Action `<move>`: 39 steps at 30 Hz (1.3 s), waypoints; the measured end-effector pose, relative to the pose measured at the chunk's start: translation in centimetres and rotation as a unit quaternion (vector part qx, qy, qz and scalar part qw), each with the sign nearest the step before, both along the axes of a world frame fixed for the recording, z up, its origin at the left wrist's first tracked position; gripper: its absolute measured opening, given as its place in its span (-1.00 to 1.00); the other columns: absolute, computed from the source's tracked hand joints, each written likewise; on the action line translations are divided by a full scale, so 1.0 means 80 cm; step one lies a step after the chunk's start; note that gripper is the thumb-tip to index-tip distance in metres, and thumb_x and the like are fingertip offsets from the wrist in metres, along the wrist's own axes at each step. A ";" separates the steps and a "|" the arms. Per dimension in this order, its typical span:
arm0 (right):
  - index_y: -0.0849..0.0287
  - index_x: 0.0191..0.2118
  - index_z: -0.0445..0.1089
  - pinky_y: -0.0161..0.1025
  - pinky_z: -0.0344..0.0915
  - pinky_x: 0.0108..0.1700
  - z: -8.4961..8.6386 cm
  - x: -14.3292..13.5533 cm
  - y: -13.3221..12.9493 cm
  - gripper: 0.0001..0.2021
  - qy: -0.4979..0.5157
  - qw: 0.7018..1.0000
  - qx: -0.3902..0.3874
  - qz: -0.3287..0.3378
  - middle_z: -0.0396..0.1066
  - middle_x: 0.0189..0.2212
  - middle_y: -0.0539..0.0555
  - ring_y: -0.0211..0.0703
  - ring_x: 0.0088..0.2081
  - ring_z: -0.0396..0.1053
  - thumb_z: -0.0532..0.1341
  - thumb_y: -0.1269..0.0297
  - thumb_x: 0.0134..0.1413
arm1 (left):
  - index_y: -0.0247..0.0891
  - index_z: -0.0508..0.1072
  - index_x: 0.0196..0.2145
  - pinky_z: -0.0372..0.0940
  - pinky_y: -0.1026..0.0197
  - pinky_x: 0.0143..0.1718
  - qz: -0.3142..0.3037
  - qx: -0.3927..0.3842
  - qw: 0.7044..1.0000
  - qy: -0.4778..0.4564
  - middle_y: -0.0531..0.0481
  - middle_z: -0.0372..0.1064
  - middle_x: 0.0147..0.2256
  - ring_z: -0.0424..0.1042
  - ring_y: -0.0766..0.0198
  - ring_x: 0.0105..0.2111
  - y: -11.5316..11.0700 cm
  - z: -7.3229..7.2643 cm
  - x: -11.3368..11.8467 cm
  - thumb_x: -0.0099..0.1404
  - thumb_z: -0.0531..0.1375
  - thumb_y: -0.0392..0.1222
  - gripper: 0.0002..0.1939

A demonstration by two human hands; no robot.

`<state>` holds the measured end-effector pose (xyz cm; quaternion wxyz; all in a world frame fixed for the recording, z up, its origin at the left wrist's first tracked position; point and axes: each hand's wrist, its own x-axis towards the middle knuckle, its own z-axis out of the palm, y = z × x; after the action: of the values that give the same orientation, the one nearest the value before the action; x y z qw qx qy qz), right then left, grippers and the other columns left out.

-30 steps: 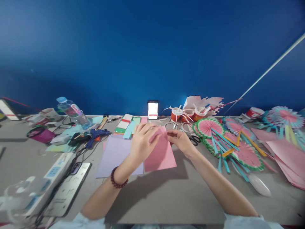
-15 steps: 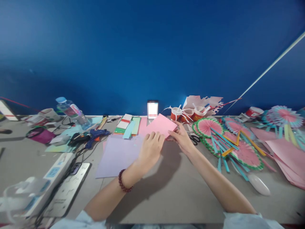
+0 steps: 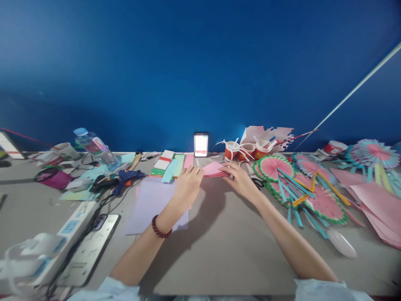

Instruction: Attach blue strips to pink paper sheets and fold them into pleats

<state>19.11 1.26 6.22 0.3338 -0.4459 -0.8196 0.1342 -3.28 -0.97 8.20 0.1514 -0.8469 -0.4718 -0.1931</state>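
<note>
A folded stack of pink paper (image 3: 214,169) lies between my two hands, its several layers showing along the near edge. My left hand (image 3: 190,179) has its fingers curled over the paper's left end. At the other end my right hand (image 3: 238,177) pinches the stack between thumb and fingers. Just left of my left hand is a sheet of purple paper (image 3: 150,205), partly covered by my forearm. Green and white paper pieces (image 3: 171,165) sit behind it. A phone (image 3: 201,145) with a bright screen stands upright behind the pink stack.
To the right are watermelon-patterned paper fans (image 3: 326,203), black-handled scissors (image 3: 258,182), red paper cups (image 3: 231,151) and pink sheets (image 3: 379,205). On the left stand a bottle (image 3: 94,144), a blue glue gun (image 3: 128,177), a power strip (image 3: 67,234) and another phone (image 3: 90,251). A blue wall (image 3: 200,75) rises behind.
The pink paper has gone from raised and tilted to lower and flatter, with its layered edge facing me. My left hand has shifted left to its end; my right hand keeps hold.
</note>
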 end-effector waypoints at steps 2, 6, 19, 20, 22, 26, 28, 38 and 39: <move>0.11 -0.14 0.45 -0.09 0.29 -0.03 0.000 0.000 0.000 -0.77 -0.036 0.999 0.027 -0.015 0.33 -0.03 0.15 -0.03 -0.02 0.32 0.09 0.36 0.15 | -0.26 0.35 -0.38 0.15 0.14 -0.30 0.001 0.012 1.000 0.004 -0.05 0.32 -0.38 0.28 0.15 -0.32 0.001 -0.002 0.001 0.21 0.00 -0.53 -0.76; 0.13 -0.19 0.47 -0.19 0.31 -0.12 -0.003 -0.001 0.001 -0.79 -0.105 0.992 0.065 -0.017 0.40 -0.15 0.13 -0.07 -0.11 0.36 0.09 0.32 0.18 | -0.27 0.35 -0.38 0.13 0.14 -0.29 -0.001 0.044 0.999 0.006 -0.06 0.33 -0.39 0.29 0.14 -0.31 0.004 -0.006 0.002 0.17 0.00 -0.57 -0.74; 0.22 -0.27 0.43 -0.24 0.14 -0.25 -0.007 -0.005 0.002 -0.77 -0.260 0.930 0.257 -0.043 0.41 -0.42 0.10 -0.14 -0.31 0.29 0.02 0.42 0.24 | -0.27 0.34 -0.41 0.13 0.13 -0.30 -0.026 0.115 0.993 0.022 -0.08 0.29 -0.42 0.28 0.16 -0.35 0.019 -0.029 0.006 0.27 -0.03 -0.50 -0.76; 0.22 -0.29 0.42 -0.23 0.13 -0.23 -0.008 -0.006 0.001 -0.78 -0.271 0.927 0.257 -0.041 0.41 -0.40 0.11 -0.13 -0.29 0.28 0.03 0.43 0.23 | -0.28 0.34 -0.39 0.14 0.13 -0.31 -0.023 0.099 0.994 0.033 -0.08 0.29 -0.41 0.28 0.15 -0.35 0.021 -0.034 0.006 0.26 -0.02 -0.49 -0.78; 0.21 -0.35 0.41 -0.22 0.11 -0.22 -0.011 -0.008 0.002 -0.81 -0.294 0.925 0.238 -0.034 0.41 -0.36 0.12 -0.12 -0.26 0.27 0.07 0.43 0.21 | -0.29 0.34 -0.36 0.15 0.14 -0.32 -0.016 0.046 0.997 0.062 -0.09 0.30 -0.38 0.29 0.13 -0.32 0.024 -0.042 0.008 0.24 0.04 -0.49 -0.83; 0.23 -0.40 0.41 -0.23 0.12 -0.24 -0.021 -0.012 0.005 -0.87 -0.342 0.930 0.134 0.007 0.41 -0.37 0.13 -0.11 -0.27 0.28 0.16 0.41 0.14 | -0.31 0.34 -0.29 0.18 0.18 -0.31 -0.035 -0.083 0.991 0.101 -0.09 0.33 -0.35 0.32 0.15 -0.29 0.028 -0.058 0.010 0.20 0.13 -0.45 -0.87; 0.22 -0.40 0.42 -0.25 0.13 -0.24 -0.028 -0.012 0.008 -0.90 -0.337 0.939 0.061 0.035 0.41 -0.37 0.14 -0.11 -0.27 0.31 0.19 0.39 0.11 | -0.29 0.36 -0.27 0.19 0.20 -0.31 -0.060 -0.136 0.984 0.100 -0.08 0.35 -0.34 0.35 0.18 -0.31 0.027 -0.065 0.009 0.20 0.15 -0.42 -0.86; 0.19 -0.30 0.42 -0.33 0.17 -0.27 -0.051 0.004 0.020 -0.88 -0.196 0.974 -0.109 0.044 0.45 -0.33 0.07 -0.19 -0.28 0.37 0.14 0.44 0.10 | -0.22 0.47 -0.26 0.22 0.24 -0.34 -0.063 -0.267 0.961 -0.024 -0.04 0.48 -0.29 0.43 0.18 -0.27 0.042 -0.072 -0.009 0.24 0.06 -0.40 -0.77; 0.19 -0.29 0.41 -0.34 0.17 -0.29 -0.052 0.006 0.021 -0.89 -0.185 0.975 -0.114 0.044 0.45 -0.34 0.07 -0.20 -0.30 0.37 0.14 0.43 0.09 | -0.22 0.49 -0.28 0.22 0.24 -0.34 -0.056 -0.271 0.960 -0.030 -0.04 0.49 -0.29 0.44 0.17 -0.27 0.044 -0.073 -0.010 0.24 0.07 -0.37 -0.79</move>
<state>19.56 2.96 2.05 0.1174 -0.4614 -0.8653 0.1568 -4.05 2.54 2.40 -0.1092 -0.8750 -0.4627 -0.0915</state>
